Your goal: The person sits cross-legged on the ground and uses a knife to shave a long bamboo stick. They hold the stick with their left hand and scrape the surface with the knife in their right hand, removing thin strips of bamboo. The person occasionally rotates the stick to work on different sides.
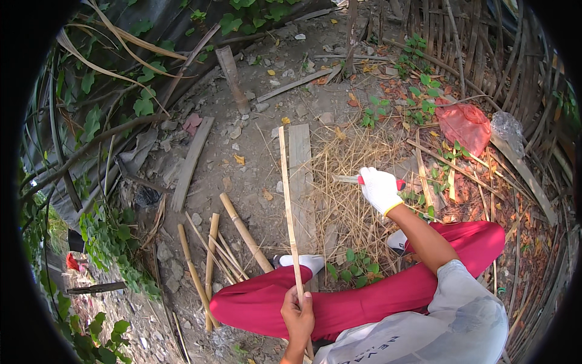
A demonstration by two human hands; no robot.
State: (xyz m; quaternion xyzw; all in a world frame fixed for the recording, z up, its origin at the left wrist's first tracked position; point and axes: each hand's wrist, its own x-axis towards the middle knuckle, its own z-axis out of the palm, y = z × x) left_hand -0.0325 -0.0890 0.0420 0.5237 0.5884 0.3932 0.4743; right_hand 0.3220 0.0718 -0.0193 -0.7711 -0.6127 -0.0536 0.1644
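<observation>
My bare left hand [297,316] is closed around the lower part of a long, pale bamboo strip [287,188]. The strip points away from me, its far end over the ground beside a flat wooden board [301,176]. A white knitted glove covers my right hand [380,189], which grips a red-handled knife [347,179] with its blade toward the left. The blade is apart from the strip, above a heap of thin dry shavings [348,155]. My crossed legs in dark red trousers lie under both arms.
Several bamboo poles [242,229] and thinner sticks lie left of my knee. A grey plank [193,164] and a short upright post [233,82] stand beyond them. To the right are a red plastic bag [463,126], a clear bag [508,132] and a stick fence [485,54].
</observation>
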